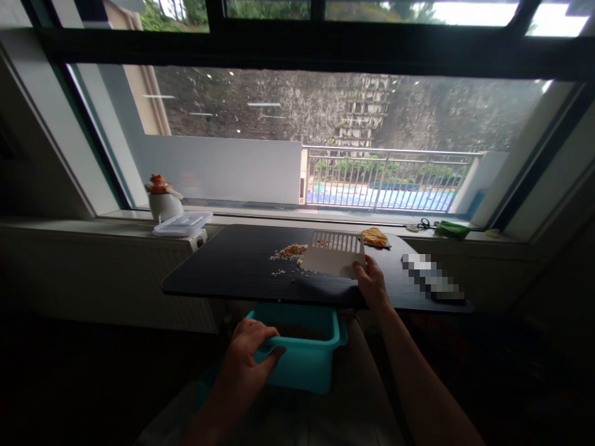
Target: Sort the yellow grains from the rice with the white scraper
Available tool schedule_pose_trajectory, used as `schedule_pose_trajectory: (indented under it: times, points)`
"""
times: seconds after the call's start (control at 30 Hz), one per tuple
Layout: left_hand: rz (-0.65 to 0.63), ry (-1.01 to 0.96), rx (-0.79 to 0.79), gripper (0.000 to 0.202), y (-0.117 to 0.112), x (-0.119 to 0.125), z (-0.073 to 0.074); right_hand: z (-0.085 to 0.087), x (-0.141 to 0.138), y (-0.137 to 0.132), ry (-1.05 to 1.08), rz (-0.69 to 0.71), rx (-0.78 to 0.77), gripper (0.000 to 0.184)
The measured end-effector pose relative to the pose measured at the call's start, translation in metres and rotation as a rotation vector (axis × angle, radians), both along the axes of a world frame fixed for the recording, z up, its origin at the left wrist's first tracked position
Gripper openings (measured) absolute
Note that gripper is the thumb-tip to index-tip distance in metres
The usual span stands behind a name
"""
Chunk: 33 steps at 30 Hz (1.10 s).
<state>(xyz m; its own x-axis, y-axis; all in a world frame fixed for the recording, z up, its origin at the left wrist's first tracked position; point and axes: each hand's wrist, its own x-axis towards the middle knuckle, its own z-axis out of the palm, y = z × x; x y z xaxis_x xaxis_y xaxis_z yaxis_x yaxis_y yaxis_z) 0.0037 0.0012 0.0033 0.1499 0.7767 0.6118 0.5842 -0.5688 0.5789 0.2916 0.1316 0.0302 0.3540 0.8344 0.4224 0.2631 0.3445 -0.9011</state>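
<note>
My left hand (251, 350) grips the near-left rim of a teal plastic bin (302, 365), thumb outside. Brown granular material (300, 332) lies in the bin, which rests at my lap just below the table edge. In my right hand (372, 282) is a flat beige slotted panel (330, 257), held by its right side over the dark table (218, 260). A row of slots runs along the panel's far part. Left of the panel is a small pile of tan-orange kernels (292, 249). Small white bits (279, 272) are scattered around the pile, and the panel's left edge adjoins it.
A folded yellow cloth (374, 236) lies at the table's back right. Nearer the right edge is a pixelated dark object (432, 279). On the sill stand a white pot (165, 205), a clear plastic lid (181, 223), black scissors (422, 224) and a green packet (452, 230).
</note>
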Motion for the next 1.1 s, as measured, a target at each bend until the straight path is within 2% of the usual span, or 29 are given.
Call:
schedule_pose_trajectory:
  times: [0.23, 0.37, 0.43, 0.5, 0.6, 0.67, 0.83, 1.1]
  points:
    - [0.034, 0.016, -0.012, 0.008, -0.005, -0.007, 0.003, 0.001, -0.010, -0.011, -0.066, 0.142, -0.005, 0.042]
    - [0.054, 0.022, -0.015, 0.008, -0.005, -0.010, 0.004, 0.000, -0.019, -0.020, -0.045, 0.311, -0.039, 0.040]
    - [0.060, 0.020, -0.014, 0.006, -0.005, -0.011, 0.003, 0.001, -0.022, -0.021, -0.014, 0.346, -0.047, 0.041]
    - [0.062, 0.019, -0.012, 0.005, -0.005, -0.011, 0.003, 0.001, -0.022, -0.018, 0.031, 0.242, -0.034, 0.041]
    - [0.064, 0.020, -0.004, 0.004, -0.006, -0.011, 0.004, 0.000, -0.019, -0.008, 0.060, -0.035, -0.020, 0.042]
    - [0.063, 0.022, 0.000, 0.003, -0.006, -0.010, 0.004, -0.002, -0.015, -0.002, 0.047, -0.136, -0.028, 0.043]
    - [0.057, 0.026, 0.002, 0.003, -0.005, -0.007, 0.004, -0.007, -0.013, 0.003, 0.000, -0.133, -0.016, 0.041]
    - [0.051, 0.024, 0.009, 0.004, -0.005, -0.008, 0.002, -0.004, -0.016, -0.001, -0.003, -0.125, -0.031, 0.041]
